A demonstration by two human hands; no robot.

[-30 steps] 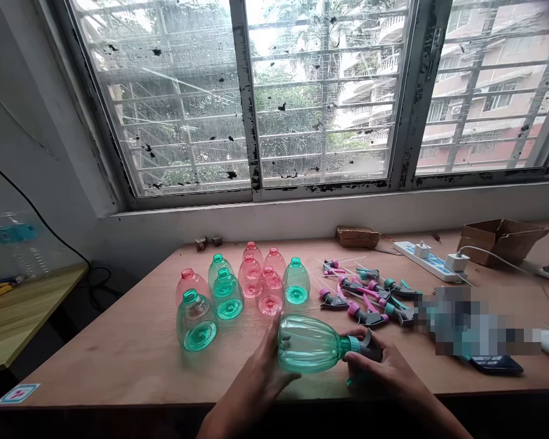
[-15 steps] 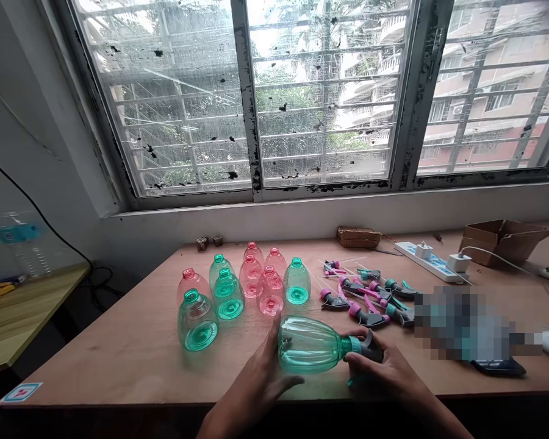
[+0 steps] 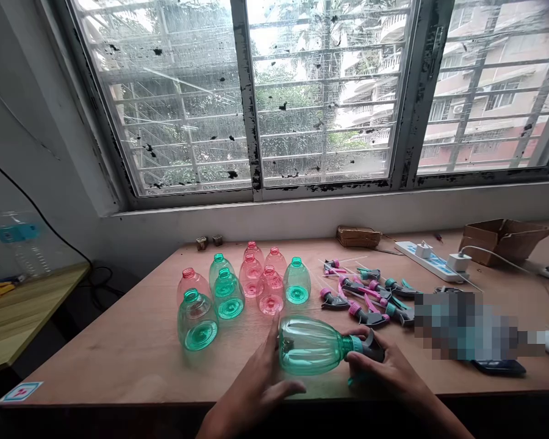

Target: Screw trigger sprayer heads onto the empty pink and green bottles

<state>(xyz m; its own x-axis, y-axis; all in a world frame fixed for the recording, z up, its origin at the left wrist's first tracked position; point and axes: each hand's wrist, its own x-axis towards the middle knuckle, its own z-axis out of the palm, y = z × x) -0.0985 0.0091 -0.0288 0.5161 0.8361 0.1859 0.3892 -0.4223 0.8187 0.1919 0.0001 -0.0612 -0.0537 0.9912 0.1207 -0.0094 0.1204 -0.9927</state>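
Observation:
A clear green plastic bottle point(image 3: 311, 346) lies on its side near the front edge of the wooden table point(image 3: 132, 347). My left hand point(image 3: 260, 381) cups its base end, thumb under and fingers behind. My right hand point(image 3: 384, 372) is closed around the grey spray trigger head point(image 3: 370, 346) seated on the bottle's neck. Behind stand several empty bottles, green ones point(image 3: 196, 320) and pink ones point(image 3: 269, 292), all upright and uncapped.
A pile of loose spray heads point(image 3: 370, 296) with pink and teal collars lies right of the bottles. Further right are a power strip point(image 3: 432, 259), a cardboard box point(image 3: 501, 239), a dark phone point(image 3: 498, 367) and a blurred patch. A second table point(image 3: 22, 311) stands at the left.
Almost nothing has moved; my left thumb has crept slightly further under the bottle and the view has shifted a little.

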